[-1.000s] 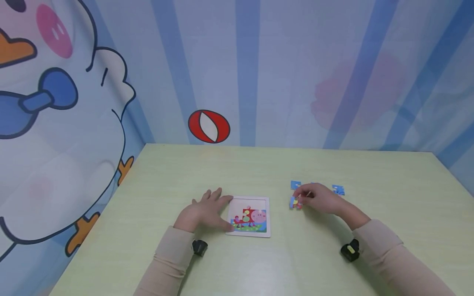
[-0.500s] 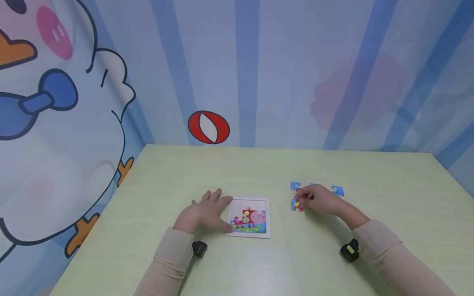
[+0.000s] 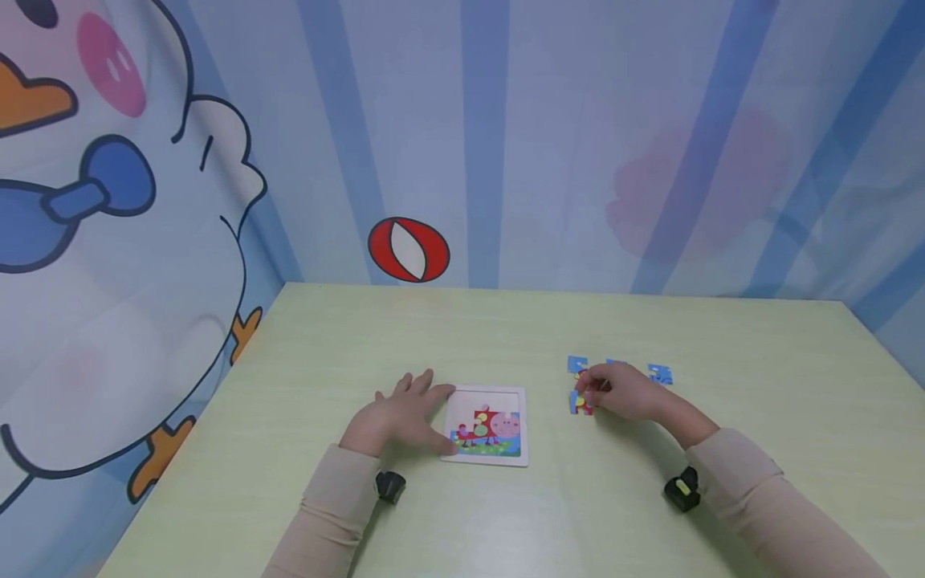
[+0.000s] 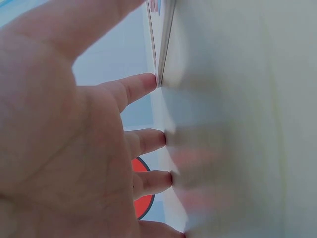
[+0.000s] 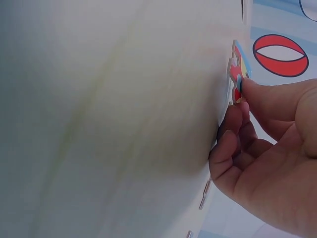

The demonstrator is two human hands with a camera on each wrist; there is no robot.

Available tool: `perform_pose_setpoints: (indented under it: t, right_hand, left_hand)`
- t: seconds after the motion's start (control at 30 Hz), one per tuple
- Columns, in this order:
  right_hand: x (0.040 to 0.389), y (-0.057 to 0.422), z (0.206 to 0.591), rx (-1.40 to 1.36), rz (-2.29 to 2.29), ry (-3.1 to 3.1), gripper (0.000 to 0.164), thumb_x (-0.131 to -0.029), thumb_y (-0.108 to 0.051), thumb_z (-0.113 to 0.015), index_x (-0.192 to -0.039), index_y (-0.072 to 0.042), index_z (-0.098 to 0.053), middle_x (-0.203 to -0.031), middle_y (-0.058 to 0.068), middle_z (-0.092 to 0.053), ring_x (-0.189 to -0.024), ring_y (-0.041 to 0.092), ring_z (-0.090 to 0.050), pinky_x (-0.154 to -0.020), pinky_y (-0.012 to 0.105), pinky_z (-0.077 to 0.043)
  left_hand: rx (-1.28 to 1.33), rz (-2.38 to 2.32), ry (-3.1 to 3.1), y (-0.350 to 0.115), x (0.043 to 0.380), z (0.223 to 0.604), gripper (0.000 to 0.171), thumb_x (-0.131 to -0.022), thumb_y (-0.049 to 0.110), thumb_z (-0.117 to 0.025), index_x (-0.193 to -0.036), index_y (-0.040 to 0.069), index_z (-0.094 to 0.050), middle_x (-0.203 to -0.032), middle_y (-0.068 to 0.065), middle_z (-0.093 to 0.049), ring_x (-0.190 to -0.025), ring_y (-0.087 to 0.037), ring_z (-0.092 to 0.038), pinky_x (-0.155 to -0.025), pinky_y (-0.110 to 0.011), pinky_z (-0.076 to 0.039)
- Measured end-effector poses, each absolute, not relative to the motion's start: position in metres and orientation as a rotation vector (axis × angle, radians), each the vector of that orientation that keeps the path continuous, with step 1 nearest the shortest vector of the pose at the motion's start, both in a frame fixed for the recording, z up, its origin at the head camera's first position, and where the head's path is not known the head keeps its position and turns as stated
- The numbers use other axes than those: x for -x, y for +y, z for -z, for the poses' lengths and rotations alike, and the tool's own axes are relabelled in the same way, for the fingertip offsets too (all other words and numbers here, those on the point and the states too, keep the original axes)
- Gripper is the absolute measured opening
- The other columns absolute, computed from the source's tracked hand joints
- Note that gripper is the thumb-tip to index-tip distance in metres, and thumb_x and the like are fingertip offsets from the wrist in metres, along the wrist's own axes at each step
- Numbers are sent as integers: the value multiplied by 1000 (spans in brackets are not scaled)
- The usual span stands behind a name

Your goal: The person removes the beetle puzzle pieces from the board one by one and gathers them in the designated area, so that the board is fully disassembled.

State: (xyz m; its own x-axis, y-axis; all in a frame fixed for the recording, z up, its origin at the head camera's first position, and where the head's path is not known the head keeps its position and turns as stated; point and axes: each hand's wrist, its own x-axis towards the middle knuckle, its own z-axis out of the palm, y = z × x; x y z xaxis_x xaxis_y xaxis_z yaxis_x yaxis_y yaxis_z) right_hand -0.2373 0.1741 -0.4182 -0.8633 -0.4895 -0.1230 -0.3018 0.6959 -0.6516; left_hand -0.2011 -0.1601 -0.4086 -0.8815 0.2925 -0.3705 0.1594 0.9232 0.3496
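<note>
My left hand (image 3: 401, 417) lies with spread fingers at the left side of a white-framed jigsaw puzzle tray (image 3: 523, 425), its thumb and forefinger on the frame. Joined pieces along the bottom and right of the tray form a pink pig in red (image 3: 499, 424); its upper left shows bare backing. To the right, my right hand (image 3: 621, 389) pinches a red, yellow and blue puzzle piece (image 5: 237, 69) between thumb and forefinger, low over the table. In the right wrist view, the other fingers are curled against the tabletop.
Loose blue puzzle pieces lie behind my right hand: one at the left (image 3: 576, 364), another at the right (image 3: 660, 373), and one mostly hidden by the hand. The pale table (image 3: 405, 321) ends at a blue striped backdrop (image 3: 556, 160) with cartoon prints.
The puzzle piece in my right fingers has turned a little and shifted slightly right and nearer. My left hand and the tray have stayed in place.
</note>
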Motion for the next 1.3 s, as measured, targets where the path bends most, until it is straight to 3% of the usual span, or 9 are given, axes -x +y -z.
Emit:
perform_pose_setpoints:
  t: [0.7,1.3]
  right_hand:
    - [238,174,416,579,935,2623,13,-92,-5,-61,-102,0,-66,-86,4,-64,-78,15,-55,-68,30,-46]
    - [236,149,390,617,1010,2588,26,-93,-11,-63,-115,2,-63,-95,7,-60,-78,18,-52,-66,30,-47]
  left_hand:
    - [-329,-450,2661,-159,200,407,87,-76,45,-77,-149,22,-37,-161,-13,-16,-146,-42,-8,-105,-75,-11]
    - [-327,-446,2666,-159,200,409,86,-76,45,-77,-149,22,-37,-161,-12,-16,-146,-42,-8,-105,-75,-11]
